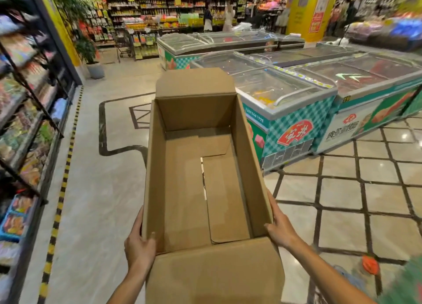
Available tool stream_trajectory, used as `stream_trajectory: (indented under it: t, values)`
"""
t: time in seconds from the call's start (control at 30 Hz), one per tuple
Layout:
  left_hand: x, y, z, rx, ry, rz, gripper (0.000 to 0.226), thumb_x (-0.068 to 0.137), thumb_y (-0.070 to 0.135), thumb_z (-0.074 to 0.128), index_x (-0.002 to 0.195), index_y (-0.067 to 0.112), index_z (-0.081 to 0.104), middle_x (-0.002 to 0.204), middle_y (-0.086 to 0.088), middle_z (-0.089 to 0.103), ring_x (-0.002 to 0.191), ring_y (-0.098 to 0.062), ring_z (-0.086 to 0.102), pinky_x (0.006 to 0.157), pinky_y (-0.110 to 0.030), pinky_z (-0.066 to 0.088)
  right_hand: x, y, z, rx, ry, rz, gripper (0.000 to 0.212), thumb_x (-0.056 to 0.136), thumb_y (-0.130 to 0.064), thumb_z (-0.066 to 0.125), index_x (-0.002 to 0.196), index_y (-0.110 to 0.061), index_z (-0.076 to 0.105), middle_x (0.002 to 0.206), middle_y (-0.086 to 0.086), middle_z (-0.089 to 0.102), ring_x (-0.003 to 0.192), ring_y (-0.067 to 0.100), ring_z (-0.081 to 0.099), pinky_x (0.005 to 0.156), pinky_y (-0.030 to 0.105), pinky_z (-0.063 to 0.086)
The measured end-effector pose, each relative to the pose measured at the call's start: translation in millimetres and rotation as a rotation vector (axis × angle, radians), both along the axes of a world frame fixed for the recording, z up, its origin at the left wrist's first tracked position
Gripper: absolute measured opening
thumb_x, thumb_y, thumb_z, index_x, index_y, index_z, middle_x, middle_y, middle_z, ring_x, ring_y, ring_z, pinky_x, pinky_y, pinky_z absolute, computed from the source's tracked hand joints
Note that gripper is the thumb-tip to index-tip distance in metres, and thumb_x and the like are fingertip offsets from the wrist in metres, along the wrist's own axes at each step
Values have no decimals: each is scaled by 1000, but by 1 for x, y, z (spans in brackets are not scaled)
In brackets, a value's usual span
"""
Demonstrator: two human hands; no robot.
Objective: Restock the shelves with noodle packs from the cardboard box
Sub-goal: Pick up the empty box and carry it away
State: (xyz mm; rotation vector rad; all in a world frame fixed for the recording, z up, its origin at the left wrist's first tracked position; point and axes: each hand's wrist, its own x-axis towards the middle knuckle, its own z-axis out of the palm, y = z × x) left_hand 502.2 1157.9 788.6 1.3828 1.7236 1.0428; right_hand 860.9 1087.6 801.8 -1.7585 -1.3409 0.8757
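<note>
The cardboard box (pixel 201 166) is held up in front of the person, above the tiled floor (pixel 96 166) of a shop aisle, with its long side pointing away. Its top is open: the far flap (pixel 194 82) stands up and leans back, and the near flap (pixel 214 274) folds out toward the person. Only the bare cardboard bottom shows inside, where the bottom flaps meet along a narrow slit.

The left hand (pixel 139 242) grips the near left corner of the box, thumb hooked over the rim into the inside and fingers curled round the outer wall. The right hand (pixel 279 226) holds the near right corner, thumb over the rim at the corner and fingers lying along the outside of the right wall.

The shelves (pixel 25 102) run along the left edge of the view, stacked with colourful packets that are too blurred to tell apart. A yellow and black striped line marks the floor along their base. To the right of the box, just beside it, stand chest freezers (pixel 296 111) with sliding glass lids and green checked sides. Farther back are more stocked shelves, a potted plant (pixel 89 52) and two people standing at a distant aisle.
</note>
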Motion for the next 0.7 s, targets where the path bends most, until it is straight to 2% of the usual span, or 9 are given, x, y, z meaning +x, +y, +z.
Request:
stream_trajectory:
  t: [0.07,0.1,0.17,0.23,0.27,0.33,0.43,0.57,0.7]
  values:
    - [23,40,1,-20,-19,26,77,90,-5,60,150,38,40,141,8,56,119,-24,59,102,-38,47,23,46,2,-20,27,9,99,80,-4,63,157,-38,11,152,-13,34,134,6,37,94,3,38]
    - [32,59,1,-28,-30,50,76,90,-4,60,149,39,40,139,9,57,113,-21,62,101,-38,48,33,67,1,-23,37,9,99,81,0,62,157,-40,12,153,-13,33,135,5,36,99,10,40]
    - [49,99,0,-38,-40,89,75,91,-3,61,149,40,41,130,10,59,88,-4,61,89,-32,52,52,112,-4,-21,22,14,101,82,9,59,157,-39,12,155,-11,32,137,5,34,108,21,38]
    - [63,141,-7,-60,-50,89,77,89,-3,62,148,41,41,124,8,62,76,1,54,76,-24,50,70,159,-8,-41,0,24,100,82,14,58,158,-33,12,156,-12,29,139,7,32,105,11,34]
    - [71,163,-12,-77,-42,89,78,88,-3,62,149,41,41,126,6,63,77,-5,56,76,-25,50,78,182,-11,-58,0,23,99,82,16,57,158,-28,13,156,-13,26,139,7,32,99,2,33]
    - [87,210,-23,-88,-37,99,78,88,-4,62,149,40,40,133,2,62,91,-16,60,87,-33,52,94,233,-18,-73,-23,30,96,82,17,55,158,-25,12,151,-14,29,133,8,37,85,-6,34]
    - [114,287,-38,-99,-45,98,78,88,-5,61,150,38,40,140,-1,59,113,-27,62,99,-38,49,121,314,-34,-122,-14,27,98,83,18,51,158,-31,11,141,-15,39,121,7,44,76,-2,42]
    - [143,383,-49,-147,-52,111,76,90,-2,62,149,41,39,140,-1,59,117,-28,60,104,-43,47,152,413,-43,-152,-6,20,101,81,19,49,153,-43,14,138,-30,36,126,6,40,89,5,40]
    - [178,471,-51,-205,-49,114,75,91,-1,60,149,40,39,136,-1,60,107,-22,57,101,-43,48,186,500,-46,-199,1,12,103,81,17,51,156,-43,11,151,-18,32,130,7,38,98,19,41]
